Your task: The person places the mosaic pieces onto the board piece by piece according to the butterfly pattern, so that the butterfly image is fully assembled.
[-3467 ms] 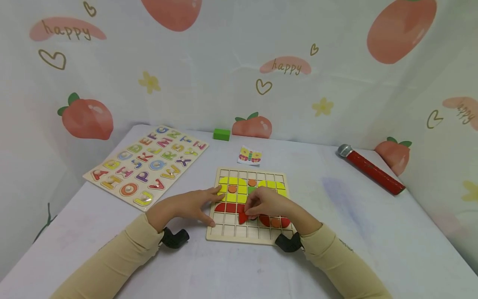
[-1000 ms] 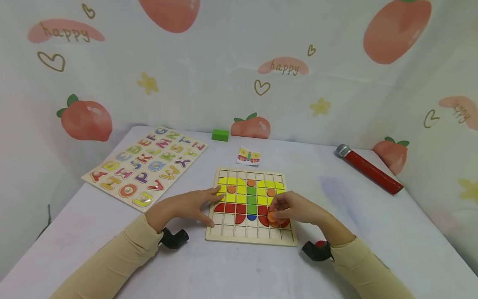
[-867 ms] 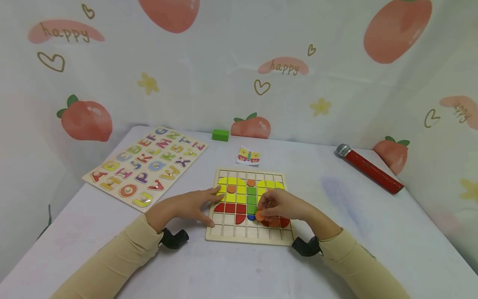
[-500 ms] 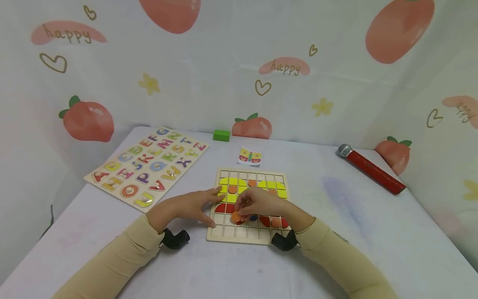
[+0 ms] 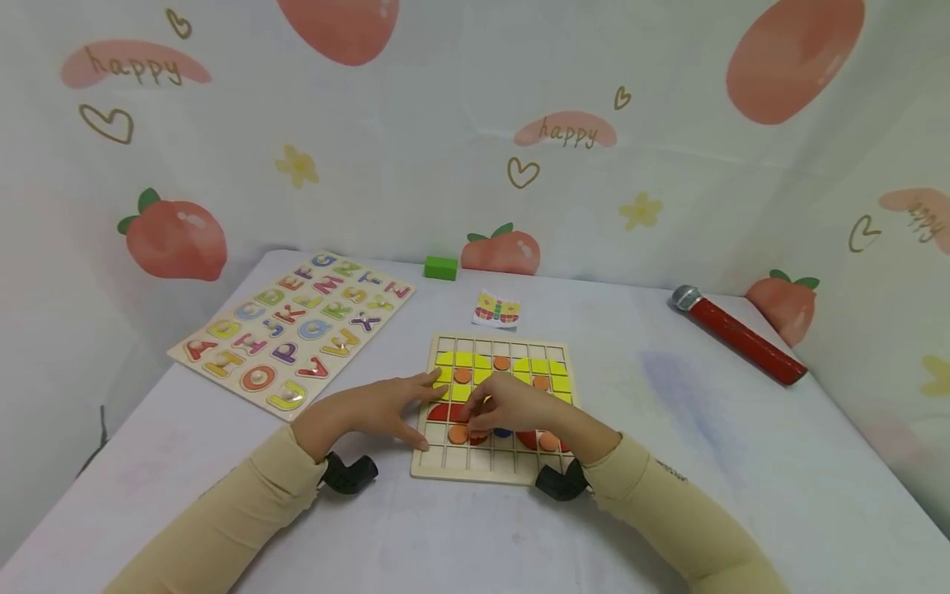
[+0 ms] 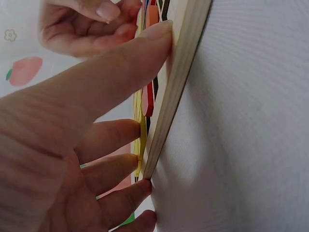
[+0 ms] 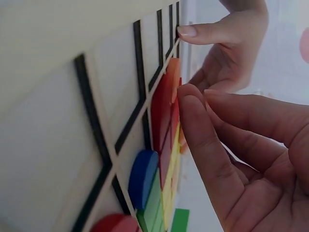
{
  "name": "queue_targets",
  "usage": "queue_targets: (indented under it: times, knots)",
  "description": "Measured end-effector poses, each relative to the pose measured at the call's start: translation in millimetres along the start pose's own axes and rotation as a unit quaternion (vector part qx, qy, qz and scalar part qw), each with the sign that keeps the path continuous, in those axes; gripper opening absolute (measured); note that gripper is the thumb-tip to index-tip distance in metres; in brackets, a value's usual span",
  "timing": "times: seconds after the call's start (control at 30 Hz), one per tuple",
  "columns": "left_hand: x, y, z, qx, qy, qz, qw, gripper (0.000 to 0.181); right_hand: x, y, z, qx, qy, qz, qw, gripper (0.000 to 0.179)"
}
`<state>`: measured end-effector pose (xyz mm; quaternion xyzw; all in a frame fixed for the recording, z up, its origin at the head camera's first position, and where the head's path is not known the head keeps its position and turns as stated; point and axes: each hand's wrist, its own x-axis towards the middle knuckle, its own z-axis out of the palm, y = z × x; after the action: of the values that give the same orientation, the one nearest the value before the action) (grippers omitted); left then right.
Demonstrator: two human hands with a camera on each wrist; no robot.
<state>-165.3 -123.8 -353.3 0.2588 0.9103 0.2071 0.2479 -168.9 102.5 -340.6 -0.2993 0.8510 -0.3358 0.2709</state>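
Observation:
A wooden grid board [image 5: 478, 472] lies in front of me, with yellow, red, green, blue and orange pieces forming a butterfly. My left hand [image 5: 380, 407] rests on its left edge, fingers spread; in the left wrist view the thumb [image 6: 145, 53] presses the rim. An orange disc [image 5: 458, 434] lies in a lower-left cell, below the red row. Right beside it is my right hand [image 5: 519, 404], its fingers bent, nothing visible between thumb and index finger in the right wrist view. That hand hides part of the green column and red pieces. A blue piece [image 7: 143, 176] shows below it.
Behind the board lies a small butterfly picture card [image 5: 497, 310]. An alphabet puzzle board [image 5: 297, 330] is at the left, a green block [image 5: 441, 268] at the back. A red toy microphone [image 5: 738, 337] lies at the right. A patterned cloth [image 5: 416, 115] hangs behind.
The right hand carried the orange disc leftward across the board from the right red wing. It has set the disc in the lower-left cell and let go. The left hand stays put.

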Motion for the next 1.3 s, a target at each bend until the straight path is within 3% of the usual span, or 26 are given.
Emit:
queue_targets:
  times: [0.27, 0.53, 0.83, 1.0, 1.3]
  knots:
    - [-0.3, 2.4, 1.7, 0.001, 0.001, -0.015, 0.9999, 0.081, -35.3, 23.2, -8.2, -0.018, 0.022, 0.037, 0.9989, 0.012]
    - [-0.9, 3.3, 1.8, 0.009, 0.003, -0.014, 0.9998, 0.082, -97.5, 54.5, -22.9, 0.015, 0.065, 0.105, 0.9923, 0.016]
    - [-0.8, 3.4, 1.2, 0.008, 0.003, -0.018, 0.9998, 0.081, -159.6, 84.1, -28.5, 0.037, 0.069, 0.147, 0.9860, 0.025]
    - [-1.0, 3.2, 1.2, 0.013, 0.004, -0.021, 0.9997, 0.082, -173.2, 93.8, -24.9, 0.028, 0.074, 0.141, 0.9868, 0.028]
    - [-0.6, 3.0, 0.4, 0.009, 0.001, -0.013, 0.9999, 0.082, -177.9, 92.2, -20.1, 0.005, 0.101, 0.137, 0.9854, 0.026]
